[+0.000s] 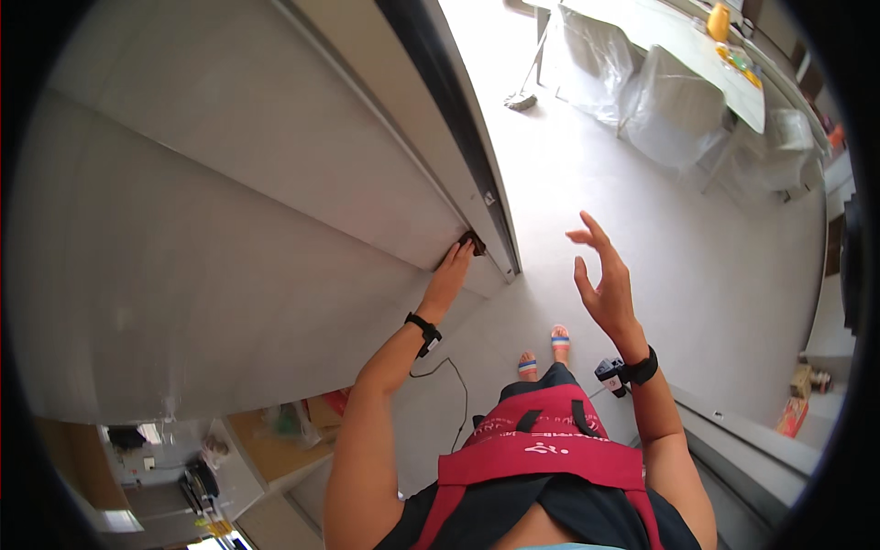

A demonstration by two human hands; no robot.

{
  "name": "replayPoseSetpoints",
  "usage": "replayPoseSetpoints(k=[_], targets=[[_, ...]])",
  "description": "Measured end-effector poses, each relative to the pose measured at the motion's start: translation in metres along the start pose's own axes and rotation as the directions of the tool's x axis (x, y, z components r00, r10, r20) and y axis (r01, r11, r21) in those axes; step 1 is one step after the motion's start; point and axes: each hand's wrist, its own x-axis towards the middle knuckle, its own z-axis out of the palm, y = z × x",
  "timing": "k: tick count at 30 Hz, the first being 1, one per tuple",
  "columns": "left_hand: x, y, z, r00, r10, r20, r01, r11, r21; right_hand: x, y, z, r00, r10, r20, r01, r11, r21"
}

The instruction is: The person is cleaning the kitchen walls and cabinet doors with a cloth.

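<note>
My left hand (447, 280) is pressed against the pale grey panel (367, 174), near its corner by the door frame (495, 215). Under its outstretched fingers is a crumpled dark brown cloth (476, 242), mostly covered by the hand. My right hand (607, 291) hangs in the air to the right of the frame, fingers apart and curved, with nothing in it. A black strap with a small device circles each wrist; the right wrist's device (612, 376) sticks out to the left.
A long white table (678, 46) with plastic-covered chairs (678, 105) stands at the far right. A mop (521, 101) rests on the pale floor (587, 174). A thin dark cable (466, 394) lies left of my feet. A metal rail (733, 426) runs at the lower right.
</note>
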Motion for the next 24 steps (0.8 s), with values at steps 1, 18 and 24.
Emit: replayPoseSetpoints(k=[1,18,24], targets=[[0.002,0.001,0.006,0.997,-0.068,-0.028,0.065,0.992,-0.105,-0.008,0.003,-0.005,1.000,0.019,0.012,-0.019,1.000,0.016],[-0.022,-0.115,0.022,0.922,-0.381,-0.076,0.314,0.846,-0.432,-0.088,0.080,0.005,0.913,0.399,0.087,-0.408,0.899,0.158],[0.001,0.070,0.100,0.997,-0.036,0.070,0.070,0.823,-0.564,-0.177,0.141,0.012,0.742,0.664,0.089,-0.670,0.737,0.089]])
